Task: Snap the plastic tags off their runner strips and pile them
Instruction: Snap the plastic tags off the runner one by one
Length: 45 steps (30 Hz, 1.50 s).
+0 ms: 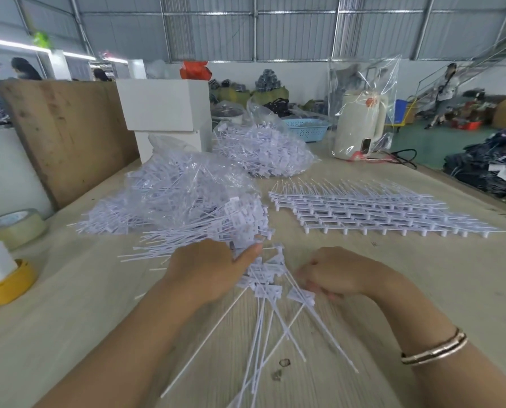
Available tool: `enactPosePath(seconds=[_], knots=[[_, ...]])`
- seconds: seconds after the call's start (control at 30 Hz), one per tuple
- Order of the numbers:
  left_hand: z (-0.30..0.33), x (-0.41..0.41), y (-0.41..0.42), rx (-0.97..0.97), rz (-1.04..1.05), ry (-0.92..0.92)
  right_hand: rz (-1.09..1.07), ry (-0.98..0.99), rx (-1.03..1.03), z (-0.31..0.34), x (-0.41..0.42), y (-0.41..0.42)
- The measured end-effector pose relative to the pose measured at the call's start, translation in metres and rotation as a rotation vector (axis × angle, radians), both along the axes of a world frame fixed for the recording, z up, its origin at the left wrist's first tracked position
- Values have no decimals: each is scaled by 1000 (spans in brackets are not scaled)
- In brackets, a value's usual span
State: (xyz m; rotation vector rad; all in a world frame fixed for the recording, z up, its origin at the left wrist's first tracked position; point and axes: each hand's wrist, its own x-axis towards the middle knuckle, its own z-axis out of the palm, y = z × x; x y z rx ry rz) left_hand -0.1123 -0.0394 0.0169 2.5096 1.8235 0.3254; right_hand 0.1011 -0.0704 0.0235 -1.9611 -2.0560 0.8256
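A fan of white plastic tags (271, 293) with long thin tails lies on the wooden table near me, tails pointing toward me. My left hand (213, 269) rests on the heads of this bunch, thumb stretched toward the loose pile (187, 207) of snapped tags beyond it. My right hand (334, 275) is curled shut on the right side of the bunch, pinching some tag heads. Several uncut runner strips (372, 210) with tags still attached lie stacked in rows at the right.
A clear bag of tags (263, 148) sits farther back. Tape rolls (13, 228) and a yellow one (7, 287) lie at the left edge. White boxes (163, 107), a wooden board (66, 128), a blue basket (304, 128) and a bagged kettle (360, 125) stand behind.
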Motion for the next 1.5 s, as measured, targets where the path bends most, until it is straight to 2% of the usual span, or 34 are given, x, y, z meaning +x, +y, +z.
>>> enactPosePath(seconds=[0.13,0.27,0.4,0.47,0.6,0.77,0.87,0.97,1.13,1.23,1.33,1.43,1.5], knots=[[-6,11,-9,-164,-82,49,39,-24,-80,1,-3,-2],[-20,17,-6,-79,-116,88,71,45,12,-11,-17,2],[-25,14,1,-84,-114,13,30,250,8,-16,-20,5],[-26,15,4,-85,-118,-25,30,292,13,-17,-21,5],[-26,19,4,-130,-80,-168,98,241,76,-17,-25,2],[-26,16,3,-160,-120,-110,152,246,20,-11,-24,0],[-22,11,7,-291,-175,-156,145,252,-26,-6,-16,-1],[-18,4,13,-411,-202,-239,172,132,-6,-4,-9,0],[-17,-1,18,-454,-249,-315,226,175,186,-6,-9,2],[-13,-2,17,-462,-248,-300,270,92,326,-9,-8,4],[-8,6,3,-472,-192,-264,276,67,382,-9,-7,4],[-10,15,-10,-381,-253,-48,254,76,398,-11,-8,6],[-7,12,-10,-413,-335,-19,244,53,417,-12,-7,7]])
